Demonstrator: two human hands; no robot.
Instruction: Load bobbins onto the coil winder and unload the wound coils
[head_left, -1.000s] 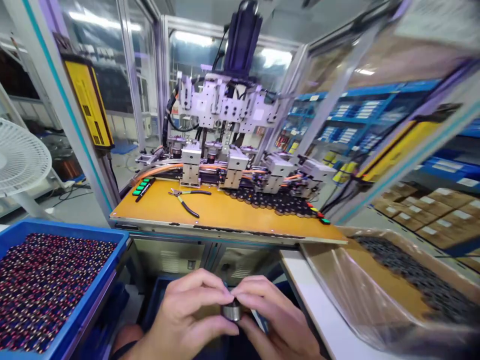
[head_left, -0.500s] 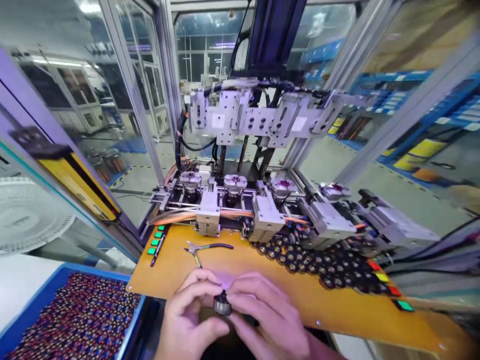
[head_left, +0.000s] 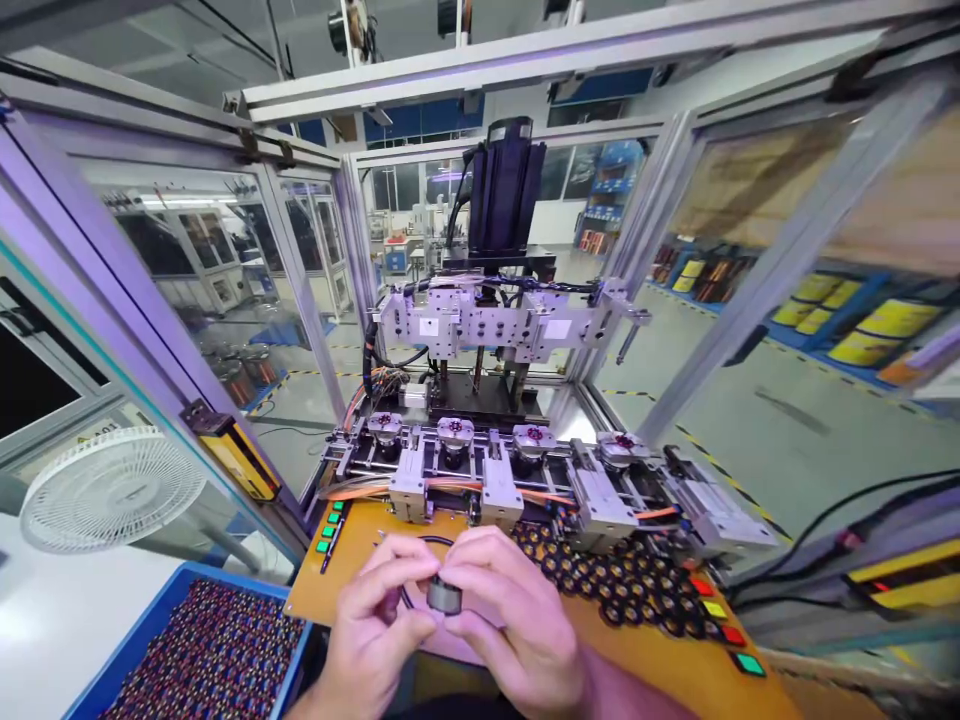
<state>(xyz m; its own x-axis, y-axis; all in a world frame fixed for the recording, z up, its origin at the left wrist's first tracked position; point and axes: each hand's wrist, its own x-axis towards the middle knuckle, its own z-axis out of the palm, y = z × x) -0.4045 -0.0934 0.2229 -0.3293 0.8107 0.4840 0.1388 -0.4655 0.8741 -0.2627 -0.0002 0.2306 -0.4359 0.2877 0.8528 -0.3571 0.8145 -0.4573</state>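
Between my two hands, above the front of the orange worktop (head_left: 311, 592), is a small dark cylindrical metal part (head_left: 444, 598) with a smooth grey side. My left hand (head_left: 375, 620) pinches it from the left with thumb and fingers. From the right, the fingers and thumb of my right hand (head_left: 517, 615) close on it too. Its far side is hidden by the fingertips. Just behind the hands lie cutting pliers (head_left: 433, 540), mostly covered by them. Rows of round black parts (head_left: 600, 580) with brassy centres sit on the worktop to the right.
Behind the worktop stands a machine with several clamping stations (head_left: 454, 436) under a metal crossbar (head_left: 487, 325). A blue bin (head_left: 180, 578) full of small parts is at lower left, near a white fan (head_left: 112, 490). Coloured buttons (head_left: 712, 608) line the right side.
My head view has tilted up, so the machine appears lower and its top frame shows. Both hands still hold the part, now raised over the pliers and turned so its smooth side shows.
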